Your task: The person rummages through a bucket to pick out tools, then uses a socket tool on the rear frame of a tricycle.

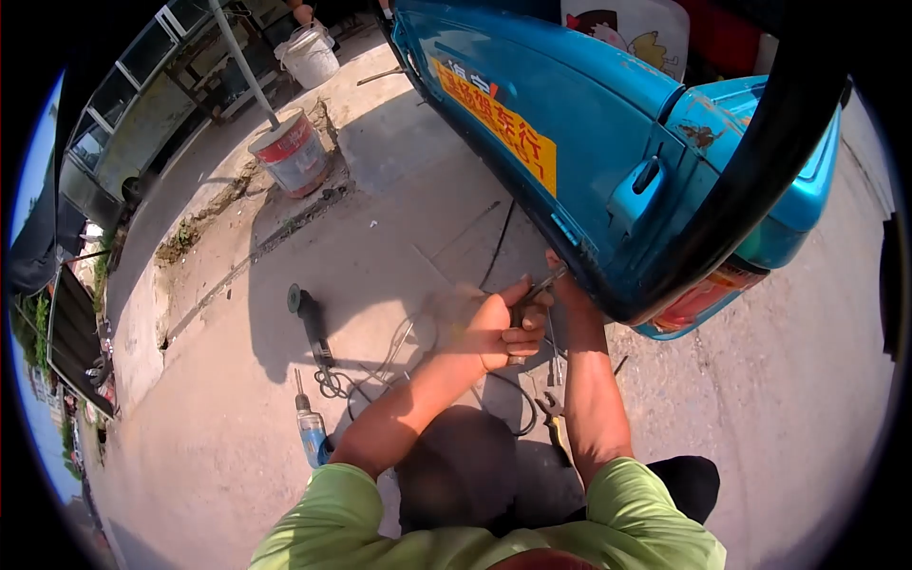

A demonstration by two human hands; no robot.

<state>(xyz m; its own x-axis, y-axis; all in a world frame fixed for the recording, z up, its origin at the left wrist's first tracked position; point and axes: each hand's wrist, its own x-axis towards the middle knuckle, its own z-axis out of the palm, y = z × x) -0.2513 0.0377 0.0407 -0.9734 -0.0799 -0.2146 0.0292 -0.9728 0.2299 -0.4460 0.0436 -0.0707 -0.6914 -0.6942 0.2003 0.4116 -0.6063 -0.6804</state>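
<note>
My left hand (513, 323) is closed around a slim metal hand tool (543, 284), whose kind I cannot make out. The tool points up and right toward the lower edge of a blue vehicle body (617, 123). My right hand (572, 287) is raised against that lower edge, beside the tool's tip. Its fingers are mostly hidden, so their grip does not show. Below my hands, pliers with yellowish handles (557, 425) lie on the ground, close to a thin metal rod (555, 347).
An angle grinder (312, 328) with a black cable lies on the concrete to the left. Nearer me is a blue power tool with a long bit (311, 429). A red and white bucket (293, 157) holds a pole; a white bucket (310, 57) stands farther back, near another person's hand (303, 13).
</note>
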